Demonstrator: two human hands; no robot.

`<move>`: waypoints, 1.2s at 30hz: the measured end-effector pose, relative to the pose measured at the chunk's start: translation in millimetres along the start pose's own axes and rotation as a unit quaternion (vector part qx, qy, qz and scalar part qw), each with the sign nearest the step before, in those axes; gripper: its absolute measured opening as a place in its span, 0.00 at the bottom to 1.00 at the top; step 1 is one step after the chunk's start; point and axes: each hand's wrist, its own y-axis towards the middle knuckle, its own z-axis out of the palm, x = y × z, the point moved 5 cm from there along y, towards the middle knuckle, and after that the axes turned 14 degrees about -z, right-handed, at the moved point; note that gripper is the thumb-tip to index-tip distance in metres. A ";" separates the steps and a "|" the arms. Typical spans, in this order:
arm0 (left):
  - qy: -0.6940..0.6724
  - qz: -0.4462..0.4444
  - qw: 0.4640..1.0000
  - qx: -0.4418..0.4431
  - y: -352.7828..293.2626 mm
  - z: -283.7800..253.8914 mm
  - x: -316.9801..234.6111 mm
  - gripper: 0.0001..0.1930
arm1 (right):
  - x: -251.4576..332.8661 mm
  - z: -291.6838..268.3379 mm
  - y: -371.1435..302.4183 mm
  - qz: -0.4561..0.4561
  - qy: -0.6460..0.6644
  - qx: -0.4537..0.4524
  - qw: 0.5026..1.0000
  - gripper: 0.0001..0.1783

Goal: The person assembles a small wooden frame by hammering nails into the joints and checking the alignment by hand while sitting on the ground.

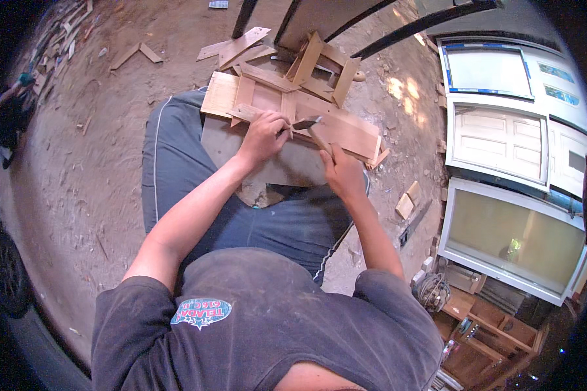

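Observation:
My right hand (342, 171) is closed round the wooden handle of a hammer (308, 122). Its dark metal head is beside the fingertips of my left hand (266, 133). That hand is closed, pinching a narrow wooden strip (243, 112) that points away to the left; whether a small nail is also in its fingers I cannot make out. Beneath both hands a wide pale board (346, 127) lies across a worn grey work surface (274, 164) between my knees. A small joined wooden frame (346, 81) leans at the far end of the boards.
Loose wooden offcuts (241, 49) lie beyond the boards. On the dirt floor at right are small blocks (404, 207) and a saw (416, 225). White framed panels (499, 140) and a cable coil (432, 291) stand farther right. Another person (16, 117) is at far left.

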 end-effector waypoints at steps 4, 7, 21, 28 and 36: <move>-0.001 -0.016 1.000 -0.004 0.3 -3.3 2.5 0.07 | 2.5 0.0 -1.3 0.014 0.012 -0.001 1.000 0.19; -0.007 -0.003 1.000 0.006 1.4 0.4 0.6 0.06 | 3.1 0.8 -1.6 0.022 0.031 -0.007 0.999 0.20; 0.089 -0.031 0.990 0.102 -1.2 -8.4 -11.5 0.31 | -7.3 -3.5 -23.2 0.093 0.065 0.035 0.993 0.22; 0.318 0.011 0.942 0.105 -8.9 -9.0 -6.8 0.46 | -13.1 -6.9 -39.1 0.113 0.099 0.026 0.988 0.24; 0.359 0.027 0.929 0.081 -10.9 1.2 -1.7 0.43 | -5.1 -4.9 -34.0 0.086 0.075 0.036 0.993 0.23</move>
